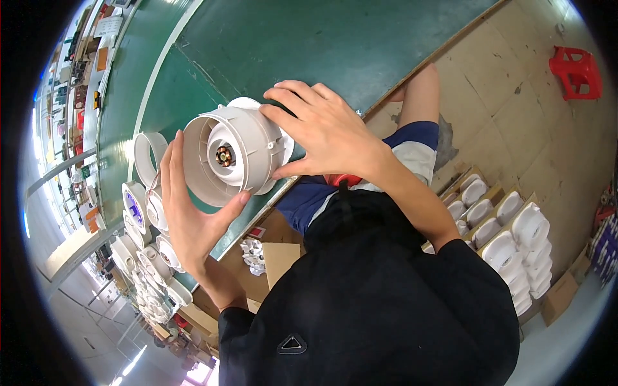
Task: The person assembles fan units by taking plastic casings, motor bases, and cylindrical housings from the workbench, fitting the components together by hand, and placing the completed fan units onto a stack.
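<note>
Above the green table (pixel 277 38) I hold a white round plastic fan housing (pixel 254 138), tilted so its open end faces left. Deep inside it, in the centre, a small motor core with copper windings (pixel 223 156) shows. My left hand (pixel 199 222) grips the near side of the rim, thumb below and fingers along the left edge. Around the wider flanged end curls my right hand (pixel 328 132), fingers over the top and thumb underneath. A white ring (pixel 148 151) stands beyond my left fingers, and beside it lies a white round part with a purple disc (pixel 134 207).
Many white fan parts (pixel 154 264) crowd the table's left end. Below the edge is an open cardboard box (pixel 281 260) beside crumpled white pieces (pixel 253 256). Stacked white units (pixel 515 238) stand on the floor at right, and a red stool (pixel 575 73) is farther off.
</note>
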A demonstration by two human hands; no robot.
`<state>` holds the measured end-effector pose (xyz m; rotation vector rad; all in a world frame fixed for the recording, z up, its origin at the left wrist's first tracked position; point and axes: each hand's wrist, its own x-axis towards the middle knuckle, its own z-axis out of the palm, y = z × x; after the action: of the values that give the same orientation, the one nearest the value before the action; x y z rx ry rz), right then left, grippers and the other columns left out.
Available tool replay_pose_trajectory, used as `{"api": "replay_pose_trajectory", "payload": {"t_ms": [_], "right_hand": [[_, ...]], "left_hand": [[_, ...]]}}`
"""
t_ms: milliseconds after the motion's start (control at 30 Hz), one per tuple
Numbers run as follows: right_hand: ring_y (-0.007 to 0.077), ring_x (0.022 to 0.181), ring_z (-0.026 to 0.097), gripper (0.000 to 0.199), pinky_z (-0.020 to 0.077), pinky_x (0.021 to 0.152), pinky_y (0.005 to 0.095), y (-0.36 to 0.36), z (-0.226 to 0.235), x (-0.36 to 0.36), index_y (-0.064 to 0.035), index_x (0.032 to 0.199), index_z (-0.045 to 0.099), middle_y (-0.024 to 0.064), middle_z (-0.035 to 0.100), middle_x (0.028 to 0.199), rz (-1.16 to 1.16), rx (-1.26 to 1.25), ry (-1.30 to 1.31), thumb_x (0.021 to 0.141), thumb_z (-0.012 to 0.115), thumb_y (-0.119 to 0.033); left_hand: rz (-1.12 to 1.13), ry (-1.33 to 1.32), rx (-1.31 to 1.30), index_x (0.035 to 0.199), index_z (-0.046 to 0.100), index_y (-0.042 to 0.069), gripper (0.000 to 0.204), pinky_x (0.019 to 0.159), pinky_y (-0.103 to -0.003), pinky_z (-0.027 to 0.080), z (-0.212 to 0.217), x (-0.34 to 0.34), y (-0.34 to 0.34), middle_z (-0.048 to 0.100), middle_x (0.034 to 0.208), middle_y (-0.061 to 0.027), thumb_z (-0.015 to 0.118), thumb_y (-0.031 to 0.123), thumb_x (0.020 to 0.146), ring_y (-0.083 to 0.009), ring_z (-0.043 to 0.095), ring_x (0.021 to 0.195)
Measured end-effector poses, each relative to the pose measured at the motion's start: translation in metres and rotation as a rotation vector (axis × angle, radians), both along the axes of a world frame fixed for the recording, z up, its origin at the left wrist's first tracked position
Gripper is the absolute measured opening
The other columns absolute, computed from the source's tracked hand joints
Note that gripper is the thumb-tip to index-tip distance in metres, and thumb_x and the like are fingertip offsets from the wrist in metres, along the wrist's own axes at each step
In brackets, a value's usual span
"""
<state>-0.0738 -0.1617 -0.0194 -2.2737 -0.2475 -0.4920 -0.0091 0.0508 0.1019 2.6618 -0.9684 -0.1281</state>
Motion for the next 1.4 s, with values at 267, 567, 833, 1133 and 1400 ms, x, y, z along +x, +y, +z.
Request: {"api": "replay_pose_trajectory", "payload": {"t_ms": [267, 567, 833, 1133, 1400], "right_hand": [[0.0279, 0.124, 0.045, 0.076, 0.0422, 0.093, 0.0411, 0.0, -0.001, 0.0, -0.0054, 0.118, 0.055, 0.0091, 0.051, 0.128, -0.004, 0.004, -0.003, 0.06, 0.083, -0.046], [0.028, 0.124, 0.046, 0.077, 0.0425, 0.092, 0.0406, 0.0, -0.001, 0.0, -0.0042, 0.118, 0.055, 0.0093, 0.052, 0.127, -0.006, -0.014, -0.004, 0.059, 0.083, -0.045], [0.028, 0.123, 0.046, 0.077, 0.0425, 0.091, 0.0404, 0.0, 0.0, 0.0, -0.0043, 0.118, 0.055, 0.0093, 0.052, 0.127, -0.004, -0.007, 0.002, 0.059, 0.083, -0.046], [0.0295, 0.124, 0.046, 0.072, 0.0419, 0.095, 0.0419, -0.004, 0.001, -0.003, -0.0033, 0.119, 0.056, 0.0115, 0.051, 0.129, 0.022, -0.025, 0.001, 0.065, 0.081, -0.043], [0.0228, 0.093, 0.065, 0.027, 0.0524, 0.073, 0.0307, -0.016, -0.019, -0.11, 0.0021, 0.112, 0.059, 0.0146, 0.063, 0.11, -0.079, 0.855, 0.272, 0.093, 0.059, -0.017]], "left_hand": [[0.067, 0.014, 0.002, 0.144, 0.038, 0.003, 0.104, 0.099, -0.045, 0.043, 0.0, -0.006, -0.003, 0.049, 0.134, -0.0188, 0.087, 0.039, 0.059, -0.0352, 0.052, 0.121], [0.036, 0.002, -0.013, 0.143, 0.038, 0.002, 0.106, 0.1, -0.045, 0.043, -0.001, -0.001, -0.002, 0.049, 0.135, -0.0191, 0.087, 0.042, 0.059, -0.0356, 0.052, 0.123], [0.023, 0.014, 0.0, 0.144, 0.038, 0.003, 0.107, 0.099, -0.044, 0.044, 0.001, -0.001, -0.004, 0.049, 0.134, -0.0185, 0.088, 0.038, 0.057, -0.035, 0.053, 0.121], [0.001, -0.001, -0.058, 0.144, 0.036, 0.002, 0.111, 0.097, -0.044, 0.045, -0.003, -0.003, -0.007, 0.05, 0.129, -0.0192, 0.089, 0.038, 0.054, -0.0355, 0.054, 0.117], [-0.12, 0.113, -0.228, 0.143, 0.036, -0.001, 0.118, 0.101, -0.043, 0.043, -0.02, 0.0, -0.003, 0.048, 0.136, -0.0214, 0.091, 0.046, 0.049, -0.0363, 0.052, 0.123]]}}
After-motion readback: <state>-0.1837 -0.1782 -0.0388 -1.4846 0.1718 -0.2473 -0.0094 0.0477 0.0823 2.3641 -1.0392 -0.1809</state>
